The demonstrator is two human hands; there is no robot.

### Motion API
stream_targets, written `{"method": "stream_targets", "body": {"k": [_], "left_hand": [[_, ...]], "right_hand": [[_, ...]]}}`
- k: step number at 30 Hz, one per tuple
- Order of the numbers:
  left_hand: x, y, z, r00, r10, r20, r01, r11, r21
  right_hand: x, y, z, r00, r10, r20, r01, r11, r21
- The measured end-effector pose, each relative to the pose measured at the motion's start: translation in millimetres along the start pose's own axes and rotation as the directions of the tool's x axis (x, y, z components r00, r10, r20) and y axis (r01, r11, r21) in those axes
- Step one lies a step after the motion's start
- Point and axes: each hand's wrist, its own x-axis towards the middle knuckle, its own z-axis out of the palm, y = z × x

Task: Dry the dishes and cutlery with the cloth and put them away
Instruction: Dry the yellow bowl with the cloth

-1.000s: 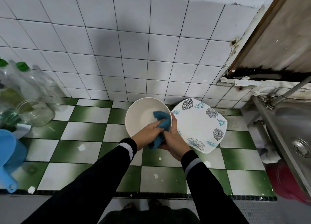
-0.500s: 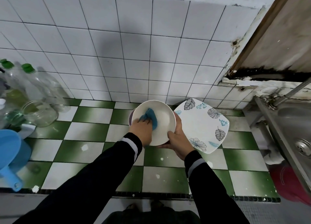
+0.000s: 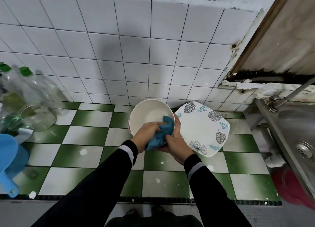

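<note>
Since half a second ago our left hand (image 3: 148, 133) has dragged the blue cloth (image 3: 164, 129) from the far left of the white bowl (image 3: 150, 112) to its near right rim, where the cloth now spills over the edge between our hands. We stand at a green-and-white checked counter (image 3: 85, 136) that runs back to a white tiled wall (image 3: 136, 56). Open squares of tile lie in front of the bowl and to its left. A steel sink (image 3: 296, 124) closes off the right side.

Just right of the bowl sits the square leaf-patterned plate (image 3: 202, 129), its left edge hidden behind our right hand (image 3: 177, 146). We hold the bowl above the counter, tipped so its inside faces us. Our right hand cups it from beneath, fingers wrapped up the right wall and thumb hooked over the near rim against the cloth. Our left fingers are curled tight round the bunched cloth, pressing it inside the bowl.

Far left, clear bottles (image 3: 34, 90) with green caps and a glass jar (image 3: 38, 117) crowd the corner beside a blue scoop (image 3: 10, 158).
</note>
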Motion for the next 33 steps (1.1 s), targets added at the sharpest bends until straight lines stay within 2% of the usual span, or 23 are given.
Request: {"method": "stream_targets", "body": {"k": [3, 6, 10, 13, 15, 18, 21, 23, 25, 27, 28, 29, 31, 33], "left_hand": [[0, 11, 4, 0.996, -0.041, -0.077, 0.028, 0.987, -0.161], [-3, 22, 9, 0.99, -0.112, -0.087, 0.071, 0.922, -0.381], [0, 37, -1, 0.992, -0.122, -0.031, 0.064, 0.698, -0.713], [6, 42, -16, 0.99, -0.136, -0.042, 0.039, 0.544, -0.838], [5, 38, -24, 0.987, -0.152, -0.051, 0.029, 0.481, -0.876], [-2, 30, -30, 0.987, -0.148, -0.063, 0.021, 0.505, -0.863], [-6, 24, -32, 0.989, -0.112, -0.097, -0.015, 0.577, -0.816], [-7, 23, -30, 0.989, -0.053, -0.14, -0.07, 0.663, -0.745], [-6, 21, -27, 0.965, 0.021, -0.263, -0.173, 0.804, -0.569], [-6, 21, -25, 0.906, 0.196, -0.376, -0.303, 0.92, -0.25], [-5, 19, -26, 0.868, 0.324, -0.376, -0.365, 0.93, -0.043], [-2, 13, -28, 0.825, 0.461, -0.328, -0.424, 0.887, 0.182], [8, -3, -34, 0.765, 0.638, -0.09, -0.482, 0.659, 0.578], [23, -24, -41, 0.783, 0.6, 0.166, -0.472, 0.398, 0.786]], "right_hand": [[-3, 3, 5, 1.0, -0.009, 0.029, 0.008, 1.0, 0.015], [-4, 2, 9, 0.999, -0.025, 0.041, 0.03, 0.992, -0.126], [-7, -2, 4, 0.999, 0.011, 0.049, 0.0, 0.974, -0.225], [-11, -4, 0, 0.998, 0.015, 0.062, 0.001, 0.971, -0.239], [-12, -5, -1, 0.998, 0.023, 0.059, -0.009, 0.973, -0.229], [-8, -5, -3, 0.998, 0.055, 0.034, -0.048, 0.982, -0.182], [-3, -5, -4, 0.994, 0.106, -0.01, -0.107, 0.988, -0.112], [-1, -5, -4, 0.99, 0.139, -0.036, -0.142, 0.987, -0.077], [0, -6, -5, 0.986, 0.155, -0.059, -0.159, 0.985, -0.07], [1, -6, -7, 0.985, 0.161, -0.069, -0.167, 0.982, -0.094], [1, -5, -7, 0.984, 0.165, -0.067, -0.172, 0.98, -0.101], [0, -5, -7, 0.983, 0.172, -0.06, -0.178, 0.979, -0.1], [-1, -4, -5, 0.986, 0.166, -0.036, -0.168, 0.981, -0.097], [-2, -5, -2, 0.992, 0.127, -0.015, -0.128, 0.983, -0.134]]}}
